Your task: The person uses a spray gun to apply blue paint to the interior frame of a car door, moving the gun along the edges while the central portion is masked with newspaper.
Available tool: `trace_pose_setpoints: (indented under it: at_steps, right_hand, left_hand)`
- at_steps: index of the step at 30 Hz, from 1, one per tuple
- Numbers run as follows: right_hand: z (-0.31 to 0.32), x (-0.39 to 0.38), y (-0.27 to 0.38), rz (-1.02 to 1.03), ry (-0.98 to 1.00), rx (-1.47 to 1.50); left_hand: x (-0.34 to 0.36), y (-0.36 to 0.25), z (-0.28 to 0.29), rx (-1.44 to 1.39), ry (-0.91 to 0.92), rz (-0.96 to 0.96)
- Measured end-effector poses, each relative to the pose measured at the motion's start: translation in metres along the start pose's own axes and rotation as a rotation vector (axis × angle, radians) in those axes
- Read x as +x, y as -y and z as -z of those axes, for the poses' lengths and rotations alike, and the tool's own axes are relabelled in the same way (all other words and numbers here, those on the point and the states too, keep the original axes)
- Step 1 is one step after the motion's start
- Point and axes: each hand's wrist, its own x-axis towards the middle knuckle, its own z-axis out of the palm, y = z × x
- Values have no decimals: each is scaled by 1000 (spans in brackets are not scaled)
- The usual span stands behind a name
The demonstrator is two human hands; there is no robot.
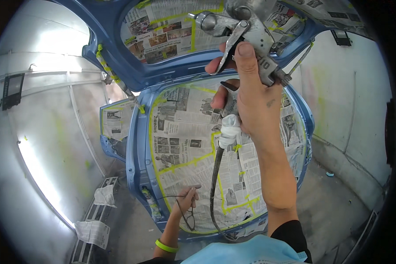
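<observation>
A blue car body (137, 176) fills the middle of the view, its rear opening covered with newspaper (185, 145) edged in yellow-green tape, and its raised hatch (138, 77) papered the same way. Pale booth walls (53, 127) curve up on both sides, with loose newspaper sheets (92, 233) lying over a slatted rack at lower left. The right forearm blocks part of the papered opening, and a light-blue face mask (246, 251) covers the bottom edge, where the hose goes out of sight. The right hand (253, 94) is clamped round the handle of a spray gun (260, 38), held up in front of the hatch. The gun is worn grey metal, with its nozzle pointing left, a dark trigger lever, a round metal cup partly cut off above and white wrapping (229, 131) where the black hose (214, 185) joins. Low before the newspaper, the left hand (186, 203) is closed on what look like thin dark-framed glasses (189, 218).
</observation>
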Motion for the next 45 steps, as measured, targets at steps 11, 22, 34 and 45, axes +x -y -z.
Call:
trace_pose_setpoints:
  at_steps: [11, 22, 34, 45]
  right_hand:
    - [39, -2, -12, 67, -241, 2]
    - [87, 35, -36, 149, -263, -67]
    - [243, 101, -37, 321, -534, -218]
    - [280, 109, -40, 325, -652, -213]
  left_hand:
    - [-22, 26, -24, 66, 139, 130]
    - [-38, 73, -47, -33, 255, 227]
    - [-63, 103, -30, 34, 280, 339]
    - [-78, 137, -30, -24, 277, 451]
